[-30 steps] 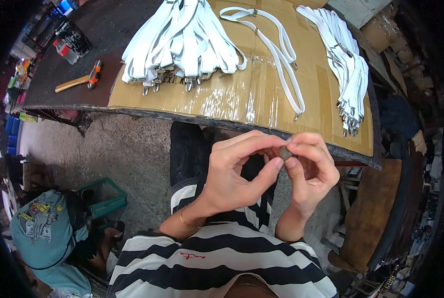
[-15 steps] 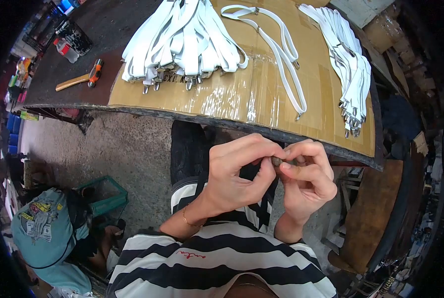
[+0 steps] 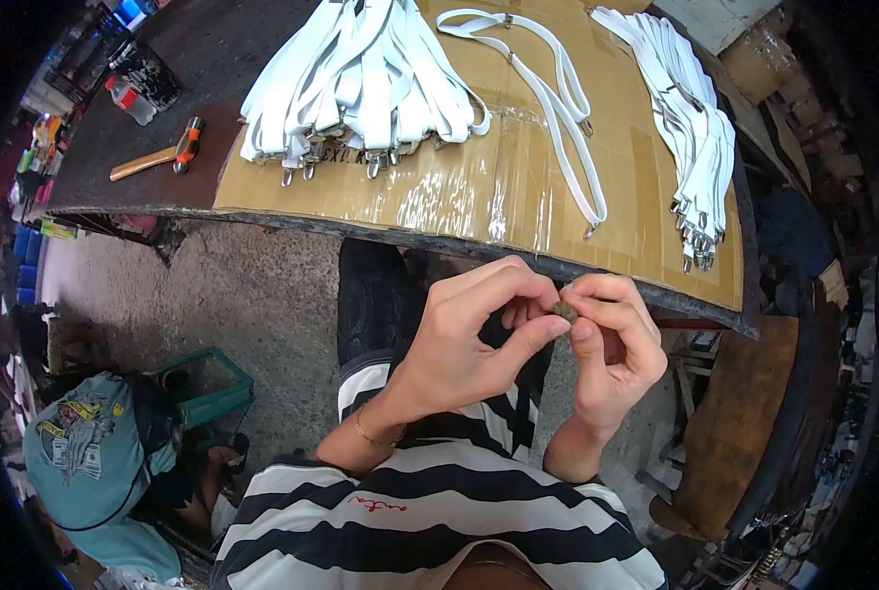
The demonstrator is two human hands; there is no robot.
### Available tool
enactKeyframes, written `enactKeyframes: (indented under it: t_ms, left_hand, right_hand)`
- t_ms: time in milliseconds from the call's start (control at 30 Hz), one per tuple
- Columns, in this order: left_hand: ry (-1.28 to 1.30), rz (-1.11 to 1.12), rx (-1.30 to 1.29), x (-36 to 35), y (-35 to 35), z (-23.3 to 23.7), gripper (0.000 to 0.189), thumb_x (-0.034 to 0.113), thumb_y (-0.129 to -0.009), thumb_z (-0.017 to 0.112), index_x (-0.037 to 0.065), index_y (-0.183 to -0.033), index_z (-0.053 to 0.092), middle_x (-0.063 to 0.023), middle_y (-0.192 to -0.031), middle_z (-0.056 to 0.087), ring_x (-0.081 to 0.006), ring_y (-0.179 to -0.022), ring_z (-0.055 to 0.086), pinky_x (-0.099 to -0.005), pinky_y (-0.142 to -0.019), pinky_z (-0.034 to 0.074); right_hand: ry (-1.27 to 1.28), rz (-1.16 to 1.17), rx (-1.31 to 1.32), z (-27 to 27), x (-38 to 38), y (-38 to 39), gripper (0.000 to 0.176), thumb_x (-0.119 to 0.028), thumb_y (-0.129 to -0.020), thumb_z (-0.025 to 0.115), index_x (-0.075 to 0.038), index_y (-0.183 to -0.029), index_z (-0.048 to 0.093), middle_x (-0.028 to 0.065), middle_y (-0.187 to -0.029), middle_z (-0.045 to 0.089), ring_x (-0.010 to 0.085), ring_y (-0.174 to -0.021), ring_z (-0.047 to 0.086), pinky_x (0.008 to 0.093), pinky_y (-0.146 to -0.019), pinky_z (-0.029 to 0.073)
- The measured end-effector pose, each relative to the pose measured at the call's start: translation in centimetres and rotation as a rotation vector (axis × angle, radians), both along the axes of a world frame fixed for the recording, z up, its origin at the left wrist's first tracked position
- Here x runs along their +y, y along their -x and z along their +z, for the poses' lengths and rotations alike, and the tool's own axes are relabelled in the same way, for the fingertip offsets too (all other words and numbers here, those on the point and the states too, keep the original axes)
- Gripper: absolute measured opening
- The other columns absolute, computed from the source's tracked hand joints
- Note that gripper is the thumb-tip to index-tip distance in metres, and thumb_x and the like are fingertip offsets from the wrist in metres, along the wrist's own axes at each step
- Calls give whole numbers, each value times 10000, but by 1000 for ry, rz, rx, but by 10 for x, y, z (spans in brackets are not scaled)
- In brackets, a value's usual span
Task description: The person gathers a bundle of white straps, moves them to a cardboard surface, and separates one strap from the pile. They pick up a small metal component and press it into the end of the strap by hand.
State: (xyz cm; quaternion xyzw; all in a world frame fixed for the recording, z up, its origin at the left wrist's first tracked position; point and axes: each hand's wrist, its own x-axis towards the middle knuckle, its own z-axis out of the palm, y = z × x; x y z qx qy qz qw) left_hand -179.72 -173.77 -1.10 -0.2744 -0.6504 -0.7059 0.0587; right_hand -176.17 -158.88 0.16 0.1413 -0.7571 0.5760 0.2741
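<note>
Little brown lump [image 3: 565, 312] is pinched by both left grip [image 3: 449, 344] and right grip [image 3: 616, 356], so it could easily get dropped if either's loosened.

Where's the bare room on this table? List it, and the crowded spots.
Free: cardboard between the big strap pile and the near edge; cardboard between the lone strap and right-hand bundle; dark tabletop between bottle and pile. Crowded: where pile and bundle lie.
</note>
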Motion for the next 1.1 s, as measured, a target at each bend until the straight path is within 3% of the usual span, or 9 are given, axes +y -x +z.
enactKeyframes:
  t_ms: [100,167,300,467,667,800,1100]
  left_hand:
    - [-10,-20,-17,-1,1,-1,140,12,-789,700,-24,-861,585,-75,-733,558,-151,-598,508,-262,-539,410]
    - [9,-28,-26,-2,1,0,135,15,-794,696,-27,-860,586,-77,-731,557,-152,-598,508,-264,-540,409]
    - [64,-62,-36,-8,1,2,117,24,-814,677,-39,-867,594,-90,-720,550,-165,-602,517,-271,-547,413]
    - [40,-78,-38,-7,1,2,98,18,-826,656,-47,-882,608,-107,-730,567,-190,-621,548,-278,-556,421]
    - [25,-92,-60,-7,0,4,70,-11,-823,635,-49,-877,611,-112,-747,589,-189,-632,566,-276,-576,439]
    - [-21,-75,-58,-5,-2,2,66,-18,-819,639,-49,-871,614,-105,-738,587,-181,-618,558,-275,-574,440]
    - [-28,-60,-60,-5,-2,-2,72,-13,-818,648,-47,-873,617,-100,-715,574,-173,-604,539,-275,-560,425]
  right_hand:
    - [0,36,-48,4,-1,0,124,38,-793,666,83,-907,647,181,-936,641,211,-823,618,280,-741,490]
    - [146,62,-86,5,-3,0,154,53,-779,671,81,-929,653,178,-926,639,217,-834,620,281,-742,492]
    - [4,175,-37,0,8,5,191,50,-765,694,87,-947,650,174,-938,632,211,-847,616,277,-743,495]
    - [216,209,-141,-4,8,3,218,-15,-792,725,88,-965,642,163,-974,609,196,-868,601,266,-748,499]
    - [296,239,-80,-13,5,6,259,-106,-820,730,82,-972,637,164,-987,603,199,-894,593,274,-775,483]
    - [287,242,-75,-11,5,6,279,-117,-806,741,84,-974,646,161,-995,603,199,-903,591,277,-789,475]
    - [6,149,-46,-3,0,5,213,-83,-802,717,60,-956,680,142,-929,618,201,-837,609,271,-709,491]
